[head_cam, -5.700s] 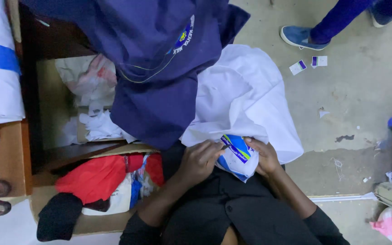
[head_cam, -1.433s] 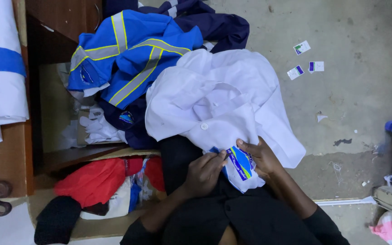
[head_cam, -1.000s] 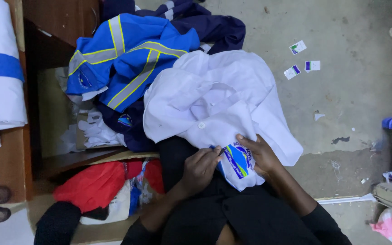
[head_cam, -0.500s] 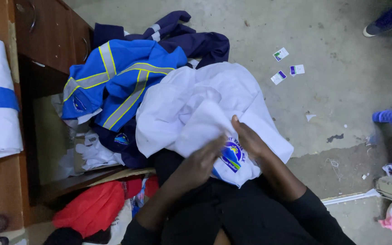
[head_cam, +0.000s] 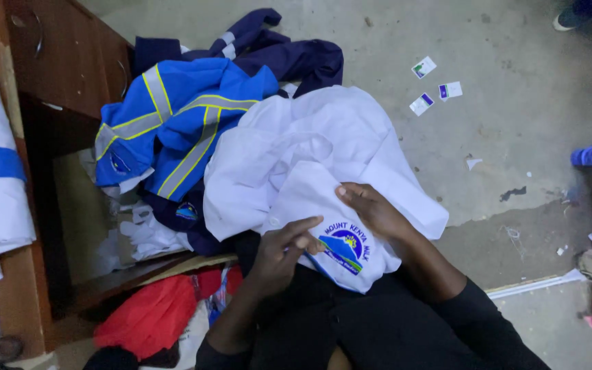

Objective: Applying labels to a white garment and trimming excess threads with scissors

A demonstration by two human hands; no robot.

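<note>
While the white garment point(head_cam: 323, 147) lies bunched across the person's lap, the left hand point(head_cam: 279, 250) pinches its folded edge just beside a round blue-and-green printed emblem point(head_cam: 342, 248), fingers closed on the cloth. The right hand point(head_cam: 373, 209) rests flat on the same fold above the emblem, pressing rather than gripping, as far as this angle shows. A blue jacket with reflective yellow-grey stripes point(head_cam: 173, 130) sits heaped just beyond, against a wooden cabinet point(head_cam: 56, 62), with small paper labels point(head_cam: 434, 89) scattered on the concrete floor point(head_cam: 515, 137).
</note>
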